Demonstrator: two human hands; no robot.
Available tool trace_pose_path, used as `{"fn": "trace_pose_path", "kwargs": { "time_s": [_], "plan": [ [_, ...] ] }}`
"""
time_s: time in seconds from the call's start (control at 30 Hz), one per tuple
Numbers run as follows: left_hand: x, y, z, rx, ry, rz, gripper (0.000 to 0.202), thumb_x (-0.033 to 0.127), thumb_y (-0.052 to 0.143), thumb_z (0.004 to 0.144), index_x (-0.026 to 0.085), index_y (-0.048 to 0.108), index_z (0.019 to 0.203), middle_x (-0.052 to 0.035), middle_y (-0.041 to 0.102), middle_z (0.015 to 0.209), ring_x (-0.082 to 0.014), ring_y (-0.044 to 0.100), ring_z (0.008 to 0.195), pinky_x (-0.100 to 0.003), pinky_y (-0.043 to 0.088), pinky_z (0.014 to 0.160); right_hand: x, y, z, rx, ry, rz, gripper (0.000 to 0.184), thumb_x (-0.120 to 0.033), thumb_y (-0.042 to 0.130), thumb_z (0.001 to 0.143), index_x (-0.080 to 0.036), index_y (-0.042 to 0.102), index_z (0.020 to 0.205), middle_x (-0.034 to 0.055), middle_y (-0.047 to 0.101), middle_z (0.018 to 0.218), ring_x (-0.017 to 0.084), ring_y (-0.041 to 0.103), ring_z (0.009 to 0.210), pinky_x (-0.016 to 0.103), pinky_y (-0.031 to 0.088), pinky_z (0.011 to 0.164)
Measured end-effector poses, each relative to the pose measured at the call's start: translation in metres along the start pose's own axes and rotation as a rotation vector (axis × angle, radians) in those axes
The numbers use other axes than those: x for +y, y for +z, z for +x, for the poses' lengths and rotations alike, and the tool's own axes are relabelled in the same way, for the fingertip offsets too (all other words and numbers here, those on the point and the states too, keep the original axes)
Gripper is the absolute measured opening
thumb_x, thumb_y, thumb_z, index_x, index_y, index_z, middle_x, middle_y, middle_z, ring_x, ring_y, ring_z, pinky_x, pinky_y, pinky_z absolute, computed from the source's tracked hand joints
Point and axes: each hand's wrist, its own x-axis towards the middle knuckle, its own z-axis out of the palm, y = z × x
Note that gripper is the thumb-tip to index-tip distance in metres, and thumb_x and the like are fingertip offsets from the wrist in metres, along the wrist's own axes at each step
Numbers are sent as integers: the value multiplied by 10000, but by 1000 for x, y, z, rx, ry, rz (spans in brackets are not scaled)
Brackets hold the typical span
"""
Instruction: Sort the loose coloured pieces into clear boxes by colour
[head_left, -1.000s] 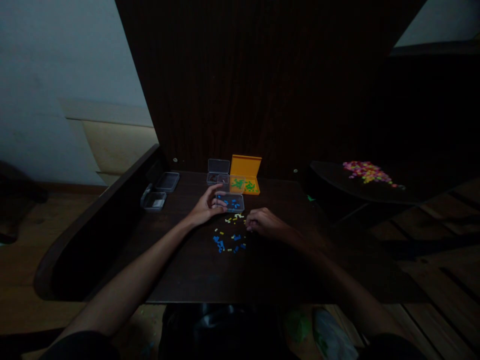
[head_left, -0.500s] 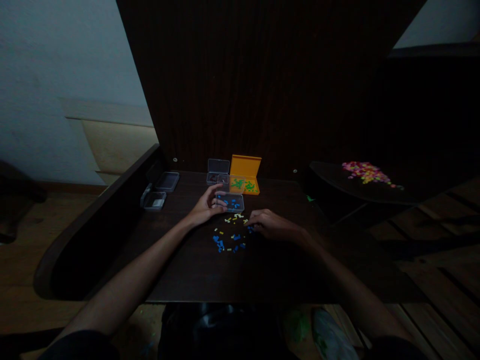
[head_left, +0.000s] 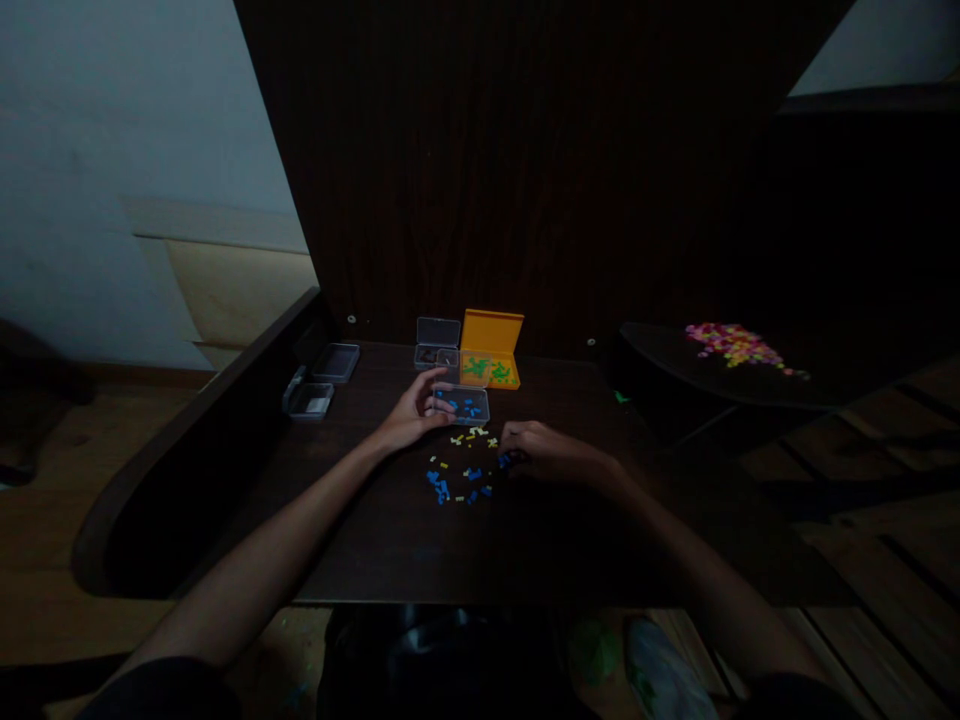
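Note:
My left hand [head_left: 418, 408] is curled round the left end of a clear plastic box [head_left: 486, 408], thumb at its front side. Several small blue pieces [head_left: 471, 409] lie inside that box. On the dark table just to the right and nearer me, my right hand [head_left: 531, 449] has its fingers bent down and pinched at a small blue piece [head_left: 504, 461]; the fingertips are partly hidden. Between the hands and toward me, loose blue toy-brick-like pieces [head_left: 437, 484] are scattered with pale yellow ones [head_left: 478, 431].
Behind the clear box, an open orange case [head_left: 491, 332] holds green pieces [head_left: 499, 372]. Beside it stands an open clear case [head_left: 438, 331] with dark bits. Other clear cases [head_left: 310, 400] sit at the left side panel. A colourful heap [head_left: 735, 346] rests on the right shelf.
My right hand has shifted slightly to the right, away from the pale yellow pieces, with blue still at its fingertips. My left hand and the clear box stay put.

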Motion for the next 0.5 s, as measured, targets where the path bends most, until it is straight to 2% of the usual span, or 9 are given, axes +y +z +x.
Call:
{"fn": "trace_pose_path", "kwargs": {
  "time_s": [0.13, 0.3, 0.5],
  "plan": [
    [0, 0, 0, -9, 1, 3, 793, 132, 793, 628, 246, 436, 1326, -82, 519, 1210, -108, 638, 828, -297, 543, 780, 0, 1, 2, 7, 25, -6, 252, -49, 701, 756, -157, 696, 985, 60, 646, 948, 167, 606, 864, 258, 453, 743],
    [-1, 0, 0, -16, -1, 0, 774, 146, 791, 638, 251, 429, 1314, -72, 505, 1209, -100, 630, 835, -278, 537, 774, 5, 7, 3, 41, -8, -14, 306, -48, 669, 780, -170, 705, 1059, 70, 659, 963, 170, 617, 867, 268, 457, 754],
    [-2, 0, 0, -26, 8, -4, 771, 152, 798, 634, 254, 439, 1309, -75, 508, 1209, -104, 631, 832, -291, 538, 779, 9, 14, 0, 104, -54, 23, 197, -70, 606, 848, -163, 698, 995, 71, 664, 967, 167, 615, 896, 281, 458, 795]
  ]
}}
